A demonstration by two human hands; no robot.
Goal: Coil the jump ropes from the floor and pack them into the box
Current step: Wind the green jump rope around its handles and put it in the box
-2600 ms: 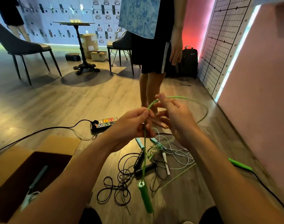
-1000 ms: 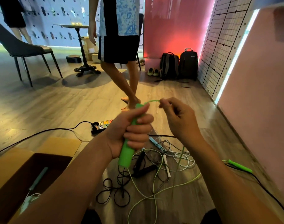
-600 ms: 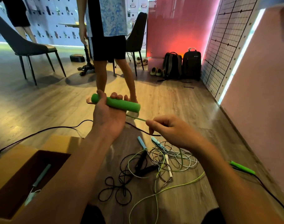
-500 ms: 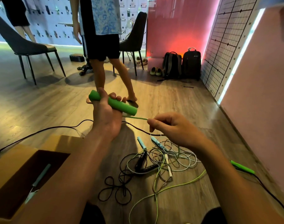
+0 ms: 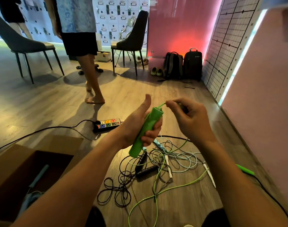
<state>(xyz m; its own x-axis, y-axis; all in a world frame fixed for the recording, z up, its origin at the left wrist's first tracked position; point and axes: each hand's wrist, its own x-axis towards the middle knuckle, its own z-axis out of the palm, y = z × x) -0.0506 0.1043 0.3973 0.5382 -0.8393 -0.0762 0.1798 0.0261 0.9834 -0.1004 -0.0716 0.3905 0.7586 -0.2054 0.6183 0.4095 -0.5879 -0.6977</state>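
A black power strip with coloured sockets (image 5: 108, 124) lies centre; two black backpacks (image 5: 183, 66) stand at one o'clock; grey chairs (image 5: 131, 38) at eleven.

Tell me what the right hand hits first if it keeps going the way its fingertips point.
The right hand pinches the green cord, fingertips pointing left; it would likely first meet the green handle top in the left hand.

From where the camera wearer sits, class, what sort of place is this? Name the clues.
Probably an indoor activity or studio room rather than a home: a wall of small numbered lockers, backpacks parked by a glowing pink wall, and jump ropes tangled on the wood floor.
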